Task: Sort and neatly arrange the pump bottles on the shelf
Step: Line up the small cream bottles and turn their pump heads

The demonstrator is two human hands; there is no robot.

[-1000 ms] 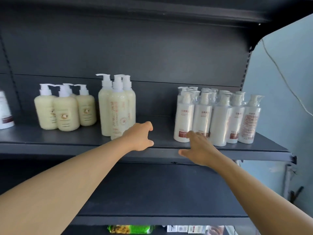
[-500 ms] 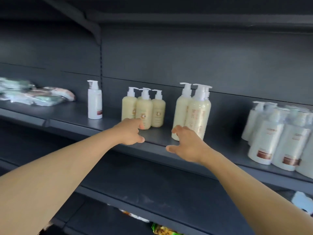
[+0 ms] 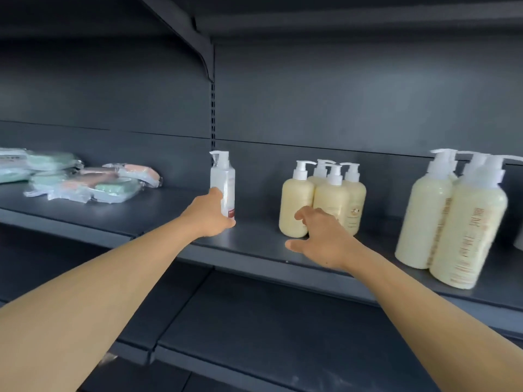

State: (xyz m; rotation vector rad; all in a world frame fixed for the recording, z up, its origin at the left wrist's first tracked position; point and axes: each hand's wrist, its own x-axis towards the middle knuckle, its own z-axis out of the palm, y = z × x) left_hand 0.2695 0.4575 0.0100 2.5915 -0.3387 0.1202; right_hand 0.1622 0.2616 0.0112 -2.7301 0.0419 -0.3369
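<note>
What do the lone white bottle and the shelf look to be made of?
White bottle: likely glossy plastic, judging by the bright highlights on its body and its moulded white pump. The left hand grips its base; the right hand is free. Shelf: probably painted sheet metal in matte dark grey, given its thin folded front lip and the slotted upright behind.

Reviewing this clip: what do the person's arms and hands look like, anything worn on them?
Both forearms are bare along all that shows: no sleeves in view. The left hand and right hand carry no gloves, and no watch, band or ring can be made out. No markings or cables show on either arm.
</note>
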